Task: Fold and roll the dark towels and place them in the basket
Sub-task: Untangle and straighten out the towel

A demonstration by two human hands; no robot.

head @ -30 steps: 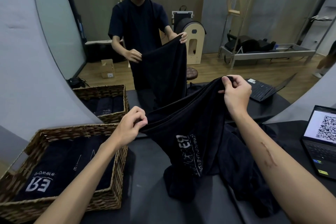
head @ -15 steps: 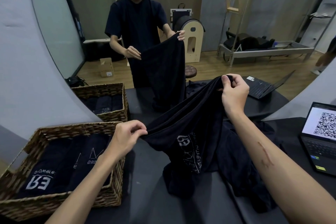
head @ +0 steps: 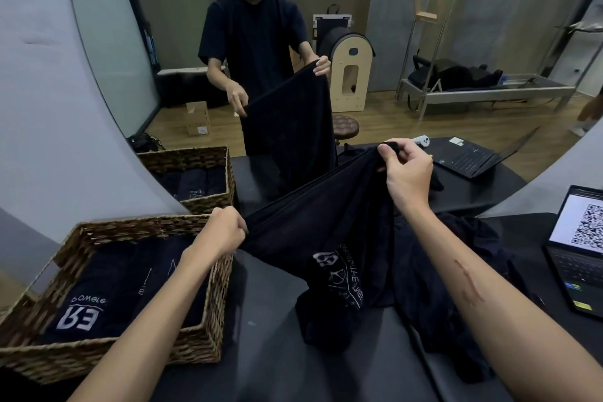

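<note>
I hold a dark towel (head: 313,225) with white print stretched above the black table (head: 267,362). My left hand (head: 225,232) pinches its lower left corner beside the basket. My right hand (head: 406,170) grips the upper right corner, raised higher. The towel's bottom end bunches on the table. More dark towels (head: 456,287) lie in a heap under my right forearm. A wicker basket (head: 208,330) at the left holds several rolled dark towels.
A big mirror (head: 391,91) stands right behind the table and reflects me, the towel and the basket. An open laptop (head: 577,258) with a QR code sits at the right edge. Grey wall panels flank the mirror.
My left hand has dropped lower and slid a little left toward the basket, pulling the towel's top edge tighter. My right hand stays raised on its corner.
</note>
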